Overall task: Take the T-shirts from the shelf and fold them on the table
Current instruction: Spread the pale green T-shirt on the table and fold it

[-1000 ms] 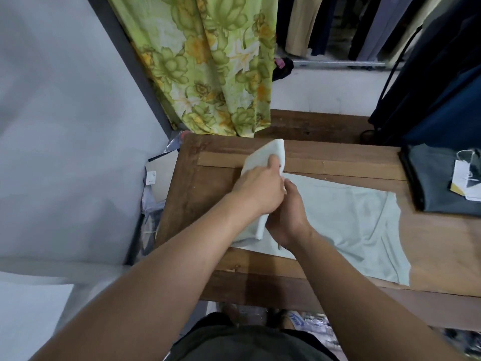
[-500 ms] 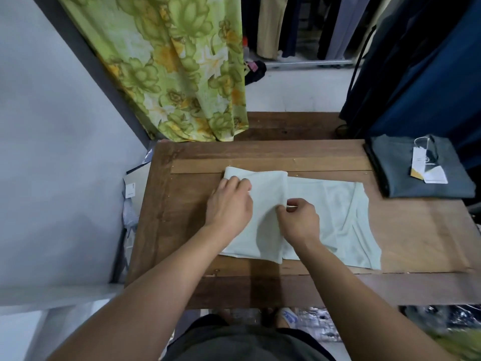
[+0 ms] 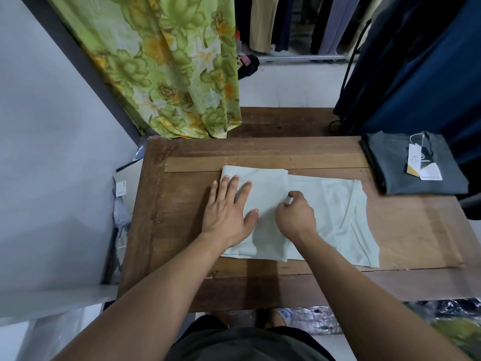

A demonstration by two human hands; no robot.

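On the table (image 3: 325, 155), the mint shirt (image 3: 328, 204) lies with its left part folded over, left hand (image 3: 229, 212) pressing it flat with straight fingers, right hand (image 3: 296, 217) pinching the fold's edge.

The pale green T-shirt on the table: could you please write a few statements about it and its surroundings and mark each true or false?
1. The left hand lies flat on the pale green T-shirt. True.
2. The right hand rests on the dark grey T-shirt. False: it pinches the pale green shirt's folded edge.
3. The dark grey T-shirt carries a paper tag. True.
4. The pale green T-shirt hangs off the wooden table. False: it lies wholly on it.
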